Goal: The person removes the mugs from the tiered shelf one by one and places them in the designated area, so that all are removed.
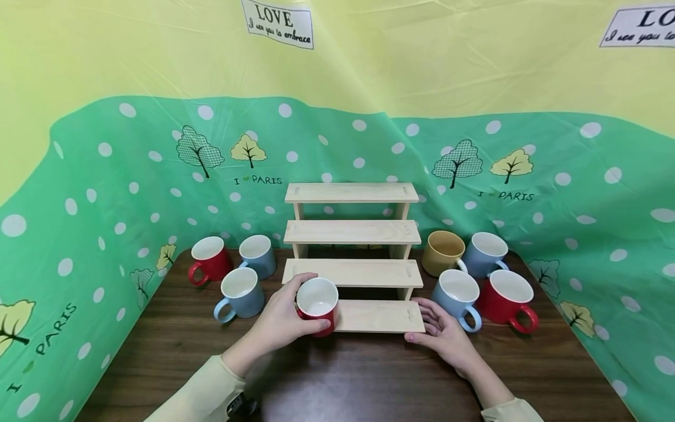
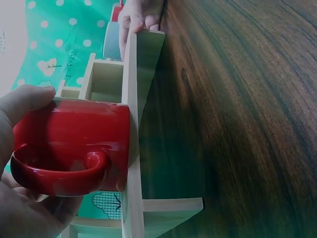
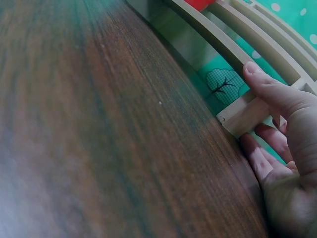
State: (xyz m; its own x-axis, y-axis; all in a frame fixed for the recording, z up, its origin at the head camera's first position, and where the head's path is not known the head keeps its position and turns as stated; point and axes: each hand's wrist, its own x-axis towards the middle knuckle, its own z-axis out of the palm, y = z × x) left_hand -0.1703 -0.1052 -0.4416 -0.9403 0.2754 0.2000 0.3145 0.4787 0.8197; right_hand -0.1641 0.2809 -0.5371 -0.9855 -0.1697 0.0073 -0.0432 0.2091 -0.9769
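My left hand grips a red mug with a white inside, thumb on the near side and fingers round the far side. The mug stands upright at the left end of the lowest step of a pale wooden stepped shelf. In the left wrist view, the mug's base meets the board, and its handle shows below the mug's body. At the other end of that step, my right hand holds the shelf, its thumb against the front edge and the other fingers round the side.
To the left stand a red mug and two blue mugs. At right are a yellow mug, two blue mugs and a red mug. A green and yellow cloth hangs behind the dark wooden table.
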